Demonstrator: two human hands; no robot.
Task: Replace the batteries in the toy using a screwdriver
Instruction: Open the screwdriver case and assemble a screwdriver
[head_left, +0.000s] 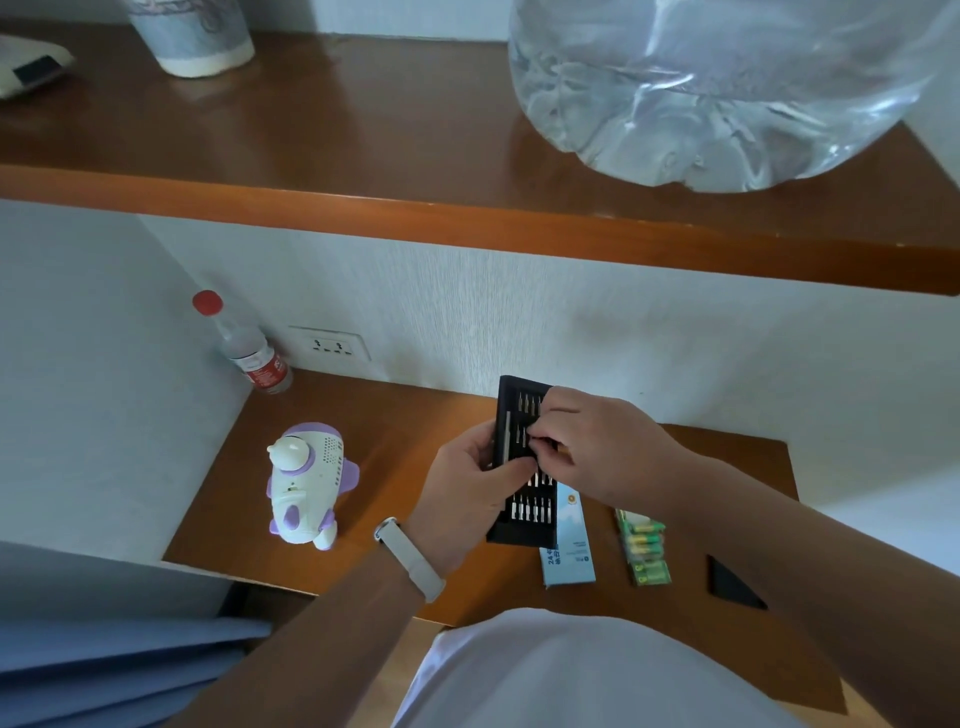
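Currently you're picking a tool: your left hand (465, 486) grips the bit tray (524, 519) while the fingers (551, 431) of your right hand (597, 449) pinch a bit (536, 442) in it. The toy (306, 483) stands at nine o'clock of the tray; next, seat that bit in the driver (507, 436).

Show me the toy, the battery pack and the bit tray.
toy (306, 486), head view, white body middle
battery pack (643, 545), head view, green wrapper middle
bit tray (519, 531), head view, lower black end
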